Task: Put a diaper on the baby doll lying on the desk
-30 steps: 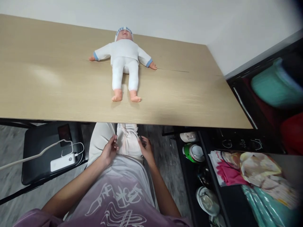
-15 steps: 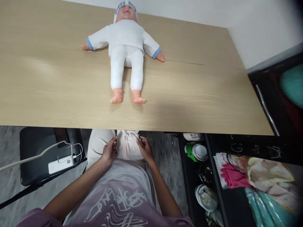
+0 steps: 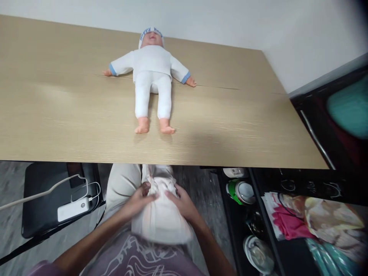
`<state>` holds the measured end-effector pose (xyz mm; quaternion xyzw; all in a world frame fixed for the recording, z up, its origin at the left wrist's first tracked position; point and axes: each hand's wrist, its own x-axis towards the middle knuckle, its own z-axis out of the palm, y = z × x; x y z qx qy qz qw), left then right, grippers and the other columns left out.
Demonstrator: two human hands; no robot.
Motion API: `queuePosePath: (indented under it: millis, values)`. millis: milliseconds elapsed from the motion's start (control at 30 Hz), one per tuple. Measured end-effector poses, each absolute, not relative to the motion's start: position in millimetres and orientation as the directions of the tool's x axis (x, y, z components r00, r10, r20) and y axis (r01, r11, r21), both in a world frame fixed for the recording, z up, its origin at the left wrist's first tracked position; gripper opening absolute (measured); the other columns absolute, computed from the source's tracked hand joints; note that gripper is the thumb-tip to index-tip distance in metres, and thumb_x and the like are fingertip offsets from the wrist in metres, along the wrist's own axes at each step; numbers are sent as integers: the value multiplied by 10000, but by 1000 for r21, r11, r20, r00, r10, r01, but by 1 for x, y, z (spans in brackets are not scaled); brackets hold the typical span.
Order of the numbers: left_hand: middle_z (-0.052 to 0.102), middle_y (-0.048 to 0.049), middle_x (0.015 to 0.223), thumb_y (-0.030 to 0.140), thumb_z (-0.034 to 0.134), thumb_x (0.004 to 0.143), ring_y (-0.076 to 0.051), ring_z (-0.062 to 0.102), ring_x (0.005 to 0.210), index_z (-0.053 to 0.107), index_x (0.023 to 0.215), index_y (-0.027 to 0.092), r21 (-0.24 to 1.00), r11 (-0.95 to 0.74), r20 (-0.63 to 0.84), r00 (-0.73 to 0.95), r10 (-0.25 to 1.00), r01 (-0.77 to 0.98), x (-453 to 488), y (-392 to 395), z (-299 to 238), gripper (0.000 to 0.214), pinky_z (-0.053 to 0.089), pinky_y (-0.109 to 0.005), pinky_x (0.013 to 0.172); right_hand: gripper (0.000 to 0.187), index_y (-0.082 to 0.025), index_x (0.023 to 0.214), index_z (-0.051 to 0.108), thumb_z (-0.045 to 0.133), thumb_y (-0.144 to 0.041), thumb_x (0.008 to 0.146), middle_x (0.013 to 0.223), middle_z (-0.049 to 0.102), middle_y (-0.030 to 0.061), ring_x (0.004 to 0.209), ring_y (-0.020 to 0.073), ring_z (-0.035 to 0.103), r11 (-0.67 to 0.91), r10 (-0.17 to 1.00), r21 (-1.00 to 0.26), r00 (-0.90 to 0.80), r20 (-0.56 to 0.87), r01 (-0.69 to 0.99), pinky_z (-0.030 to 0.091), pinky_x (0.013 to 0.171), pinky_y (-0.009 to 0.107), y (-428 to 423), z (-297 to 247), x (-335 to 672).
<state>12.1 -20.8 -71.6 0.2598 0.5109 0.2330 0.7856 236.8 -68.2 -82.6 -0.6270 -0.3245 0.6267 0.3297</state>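
Observation:
Over my lap I hold a white diaper with gathered edges, its lower part blurred by motion. My left hand grips the left side, thumb lying across the top. On the opposite side, my right hand pinches the diaper with its thumb in front and fingers partly behind. Beyond the table edge a baby doll lies on its back, arms spread and feet toward me. It wears a white top and trousers with blue cuffs and a lettered cap. Neither hand touches the doll.
The wooden table ends just beyond my hands. At left, a black chair bears a white power bank with a cable. A dark shelf at right holds a green-and-white container, a pink cloth and plastic packets.
The diaper has come up and toward me from between my legs, held by both hands. My thumbs now lie over it. The camera view has tilted up, showing more wall; the doll stays put.

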Motion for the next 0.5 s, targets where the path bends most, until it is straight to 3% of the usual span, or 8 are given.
queuePosePath:
  millis: [67,133,233,300,400,500]
  values:
    - [814,-136,1361,519,1015,832,-344,791,1261,616,1524,287,706,700,-572,496,653,-106,-2,-53,-27,831,647,-454,1047,642,-246,1398,777,871,-640,900,1335,834,145,1178,361,810,-508,860,-858,-4,-509,75,677,1029,503,-100,-35,246]
    - [794,-131,1415,437,975,901,-324,777,1311,537,1613,325,789,610,-482,540,690,-76,-12,-78,7,843,648,-437,1097,595,-280,1374,798,917,-586,878,1288,840,133,1126,357,816,-428,902,-892,4,-432,145,699,989,494,-125,0,250]
    - [801,-127,1372,434,929,954,-294,784,1288,547,1560,302,882,461,-373,461,805,-92,-13,-83,29,728,666,-373,1056,498,-270,1200,838,934,-605,845,1087,847,109,981,329,812,-296,955,-937,58,-290,188,717,848,439,-126,21,245]
    - [810,-111,1336,444,899,985,-270,792,1254,549,1495,290,916,374,-290,404,867,-146,-6,-68,28,637,661,-346,1034,478,-246,1170,827,898,-623,884,1081,849,101,972,305,813,-231,972,-963,62,-225,139,705,813,397,-104,23,235]
    - [836,-74,1224,463,894,990,-225,815,1087,546,1355,277,928,293,-197,365,910,-229,3,-37,19,538,650,-312,952,481,-240,1274,794,862,-590,950,1229,856,103,1100,299,821,-157,987,-987,47,-156,18,691,928,393,-65,22,218]
    - [843,-41,1094,531,934,930,-199,802,925,551,1264,264,921,307,-237,282,930,-238,6,-20,9,574,625,-278,835,506,-238,1340,774,850,-573,969,1311,849,108,1169,305,811,-142,989,-989,41,-144,-40,673,996,408,-41,16,206]
